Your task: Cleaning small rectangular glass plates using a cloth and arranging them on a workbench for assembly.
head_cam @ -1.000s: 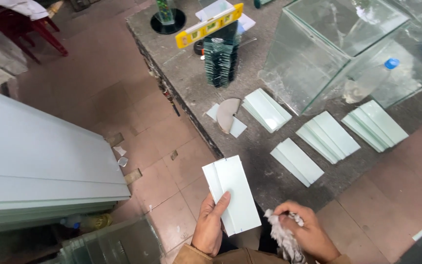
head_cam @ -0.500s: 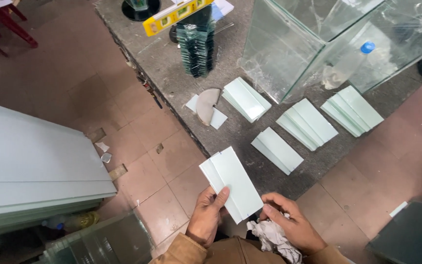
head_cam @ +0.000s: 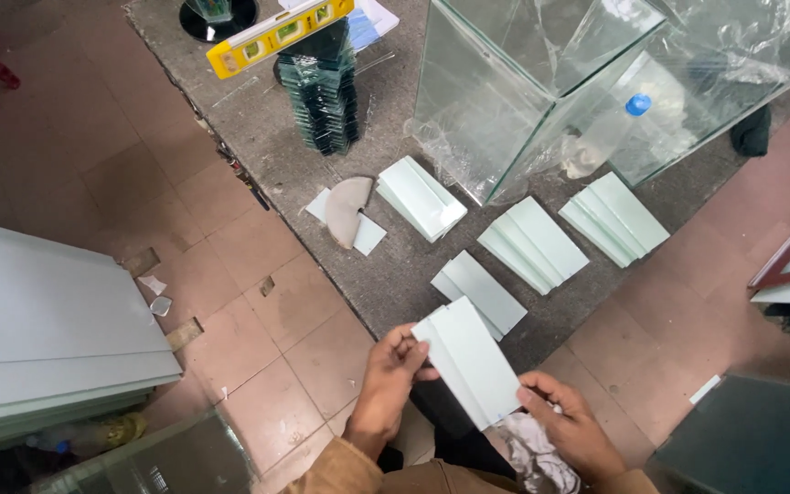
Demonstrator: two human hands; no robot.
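Observation:
My left hand (head_cam: 393, 375) grips the near left edge of a stack of pale green rectangular glass panes (head_cam: 468, 362), held tilted over the edge of the grey worktable (head_cam: 258, 128). My right hand (head_cam: 571, 423) touches the stack's lower right corner and holds a crumpled white cloth (head_cam: 530, 450) beneath it. Just beyond the held panes lies another small stack of glass panes (head_cam: 481, 291) flat on the table.
More stacks of panes (head_cam: 421, 196) (head_cam: 534, 243) (head_cam: 613, 218) lie in a row on the table. A glass tank (head_cam: 587, 73) with a plastic bottle, a tall stack of dark glass pieces (head_cam: 324, 90), a yellow spirit level (head_cam: 278, 33) and a curved glass piece (head_cam: 347, 209) are farther back. Large sheets (head_cam: 38, 320) lean at left.
The view has dropped closer to the table. My hands have brought the held panes forward to the table edge; my right hand has shifted from the cloth up to the stack's corner.

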